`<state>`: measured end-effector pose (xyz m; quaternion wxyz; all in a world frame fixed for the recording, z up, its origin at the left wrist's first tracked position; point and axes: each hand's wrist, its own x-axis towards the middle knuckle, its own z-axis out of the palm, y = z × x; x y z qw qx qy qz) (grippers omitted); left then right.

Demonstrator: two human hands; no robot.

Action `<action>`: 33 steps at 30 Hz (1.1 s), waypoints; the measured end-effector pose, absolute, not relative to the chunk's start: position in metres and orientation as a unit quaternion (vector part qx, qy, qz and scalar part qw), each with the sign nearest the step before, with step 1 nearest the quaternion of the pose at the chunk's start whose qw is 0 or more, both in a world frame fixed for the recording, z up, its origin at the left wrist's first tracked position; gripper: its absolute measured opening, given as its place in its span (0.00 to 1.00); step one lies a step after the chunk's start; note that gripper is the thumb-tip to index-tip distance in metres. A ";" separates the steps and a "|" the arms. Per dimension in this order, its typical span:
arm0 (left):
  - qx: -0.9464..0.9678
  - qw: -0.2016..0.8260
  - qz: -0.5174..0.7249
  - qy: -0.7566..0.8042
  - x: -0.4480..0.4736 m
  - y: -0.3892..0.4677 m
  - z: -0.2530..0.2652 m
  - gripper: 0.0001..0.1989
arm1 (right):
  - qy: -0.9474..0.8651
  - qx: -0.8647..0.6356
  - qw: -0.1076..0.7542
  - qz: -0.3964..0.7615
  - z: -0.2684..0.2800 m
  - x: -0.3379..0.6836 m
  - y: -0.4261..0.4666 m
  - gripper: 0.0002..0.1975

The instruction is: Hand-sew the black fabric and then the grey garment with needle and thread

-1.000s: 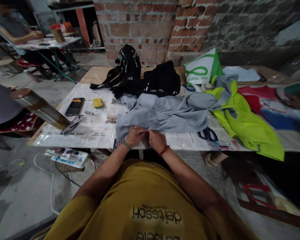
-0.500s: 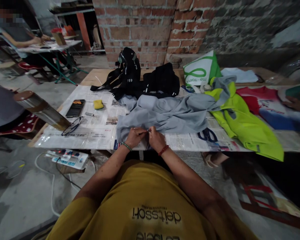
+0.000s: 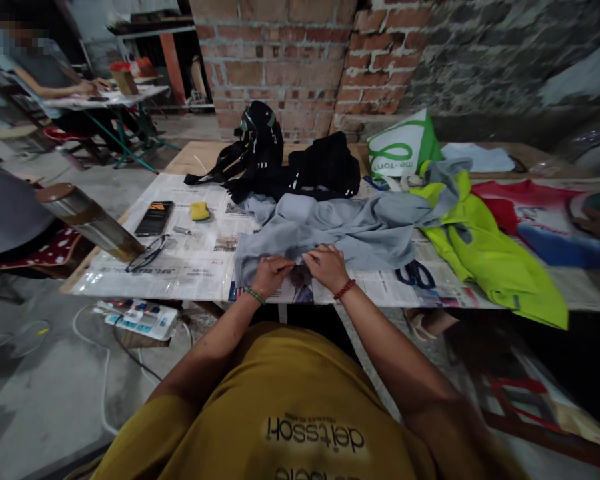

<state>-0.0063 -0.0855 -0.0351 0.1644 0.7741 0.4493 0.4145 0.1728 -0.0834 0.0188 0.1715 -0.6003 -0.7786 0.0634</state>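
Observation:
A crumpled light grey garment [image 3: 340, 223] is spread along the front of the table. At its near edge my left hand [image 3: 273, 275] is closed in a pinch, with thumb and forefinger pointing right. Just to the right, my right hand [image 3: 327, 267] is also closed, its fingers bent against the grey cloth. A short gap separates the two sets of fingertips. Whatever sits in either pinch is too small to make out. Dark-blue-handled scissors [image 3: 415, 274] lie to the right of my right hand.
Left on the newspaper-covered table [image 3: 155, 279] are a tall flask [image 3: 93, 222], glasses [image 3: 147, 253], a phone [image 3: 154, 218] and a sponge [image 3: 199, 211]. Black bags [image 3: 325, 163] stand behind; a yellow-green garment [image 3: 495, 260] hangs over the front edge. A power strip [image 3: 137, 319] sits below.
My right hand has moved right, away from my left, opening a gap between the fingertips. My left hand stays almost in place, still pinched. The view has shifted slightly.

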 end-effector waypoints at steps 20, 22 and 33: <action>0.762 0.156 0.347 0.523 -0.004 -0.086 -0.029 0.06 | -0.630 -0.567 0.384 0.366 0.000 0.159 -0.060 0.08; 0.760 0.156 0.346 0.527 -0.004 -0.085 -0.029 0.06 | -0.616 -0.555 0.393 0.398 -0.001 0.157 -0.060 0.07; 0.754 0.164 0.358 0.525 -0.005 -0.084 -0.034 0.05 | -0.520 -0.516 0.484 0.479 -0.001 0.144 -0.050 0.02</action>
